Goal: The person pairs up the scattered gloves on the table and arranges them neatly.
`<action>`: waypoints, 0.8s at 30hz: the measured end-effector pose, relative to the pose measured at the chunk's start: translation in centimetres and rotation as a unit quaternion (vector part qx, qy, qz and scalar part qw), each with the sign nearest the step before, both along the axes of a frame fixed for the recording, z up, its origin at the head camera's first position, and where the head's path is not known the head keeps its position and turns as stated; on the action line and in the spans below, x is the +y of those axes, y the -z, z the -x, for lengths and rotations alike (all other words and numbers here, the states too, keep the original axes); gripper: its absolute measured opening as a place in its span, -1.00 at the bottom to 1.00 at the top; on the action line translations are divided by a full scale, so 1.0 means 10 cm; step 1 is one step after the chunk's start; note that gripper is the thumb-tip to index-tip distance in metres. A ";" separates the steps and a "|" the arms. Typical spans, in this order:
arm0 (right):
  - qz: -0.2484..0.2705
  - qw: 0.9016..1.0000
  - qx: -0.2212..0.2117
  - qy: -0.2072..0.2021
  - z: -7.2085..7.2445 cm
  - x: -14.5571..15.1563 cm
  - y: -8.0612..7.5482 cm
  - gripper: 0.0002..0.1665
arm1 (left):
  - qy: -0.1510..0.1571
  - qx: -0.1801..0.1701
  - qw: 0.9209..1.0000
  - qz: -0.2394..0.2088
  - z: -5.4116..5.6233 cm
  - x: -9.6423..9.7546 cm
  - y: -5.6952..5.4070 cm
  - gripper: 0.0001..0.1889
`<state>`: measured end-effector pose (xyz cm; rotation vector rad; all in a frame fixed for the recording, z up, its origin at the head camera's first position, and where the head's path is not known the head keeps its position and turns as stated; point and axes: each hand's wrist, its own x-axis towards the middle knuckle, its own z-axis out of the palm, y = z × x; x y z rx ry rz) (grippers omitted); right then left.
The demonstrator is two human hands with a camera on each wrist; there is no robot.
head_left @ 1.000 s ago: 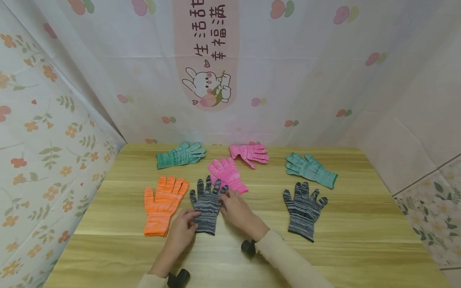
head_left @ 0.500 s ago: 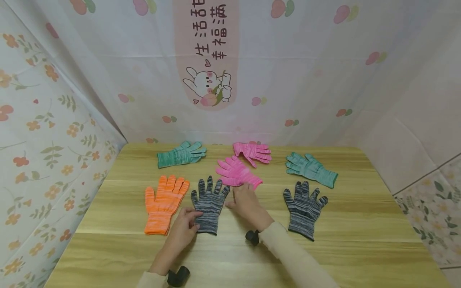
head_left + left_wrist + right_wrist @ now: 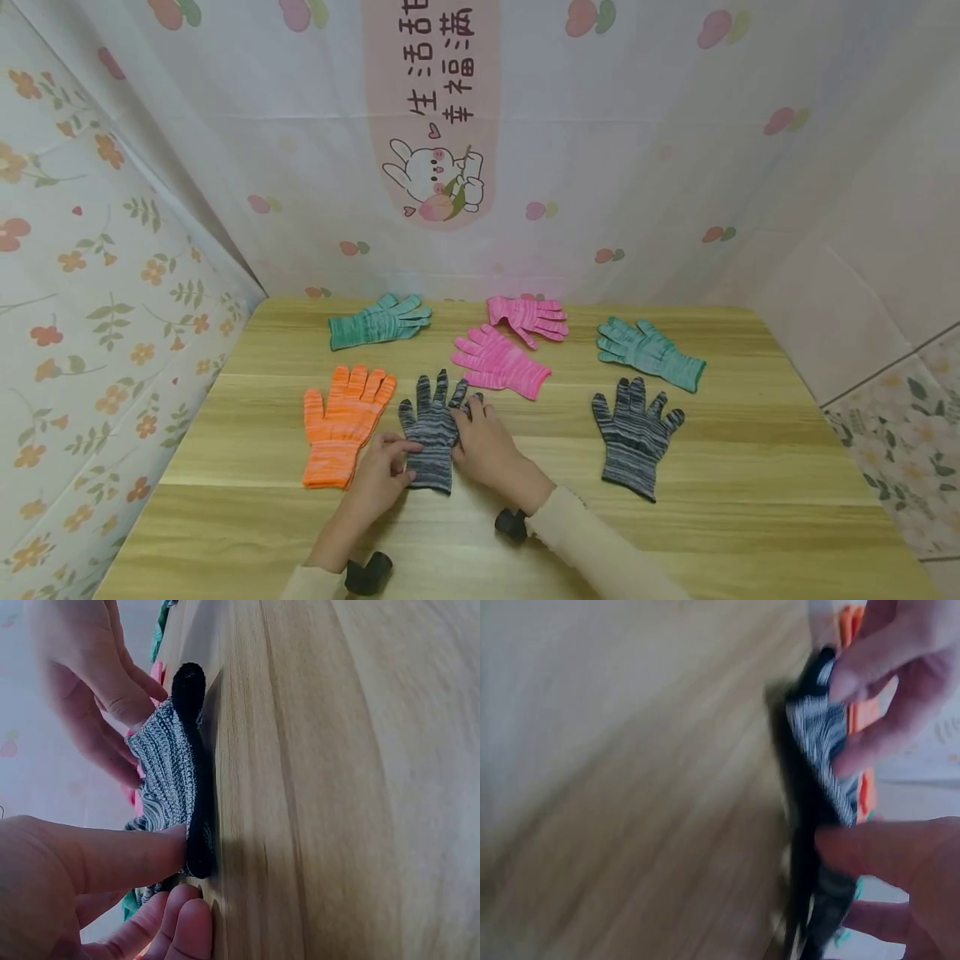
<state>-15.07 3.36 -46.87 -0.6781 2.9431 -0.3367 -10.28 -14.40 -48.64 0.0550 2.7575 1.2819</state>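
- L hand [image 3: 384, 477]: thumb & fingertip on L edge of grey-black glove [image 3: 431, 437] nr its cuff; pinching or just pressing, couldn't tell
- R hand [image 3: 487, 446]: gripped same glove's R side w/ thumb & fingers; R wrist view blurry
- that glove lay btwn both hands, fingers pointing away from person, cuff's R corner a bit off the wood-grain table [image 3: 720, 542] in L wrist view
- orange glove [image 3: 350, 425] just L of it, nr L hand
- nearer pink glove [image 3: 502, 360] lay beyond R hand, farther pink glove [image 3: 536, 318] just behind that
- 2nd grey-black glove [image 3: 633, 437] well off to R
- L teal glove [image 3: 378, 322] & R teal glove [image 3: 652, 354] twd back, well apart
- printed cloth [image 3: 600, 150] hung behind table
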 end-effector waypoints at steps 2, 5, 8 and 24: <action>0.002 1.000 -0.002 -0.011 -0.03 -0.04 0.00 -0.47 | -0.001 -0.003 1.000 0.001 -0.01 -0.01 -0.01 -0.67; -0.013 1.000 0.001 -0.021 -0.05 -0.07 0.01 -0.55 | -0.002 -0.006 1.000 0.006 -0.02 -0.01 -0.02 -0.67; -0.028 0.999 -0.001 -0.026 -0.04 -0.08 0.03 -0.57 | -0.004 -0.006 1.000 0.012 -0.04 -0.02 -0.02 -0.67; 0.003 0.997 -0.066 -0.026 0.02 -0.03 0.02 -0.19 | 0.026 0.057 0.987 0.148 -0.01 0.01 -0.03 -0.52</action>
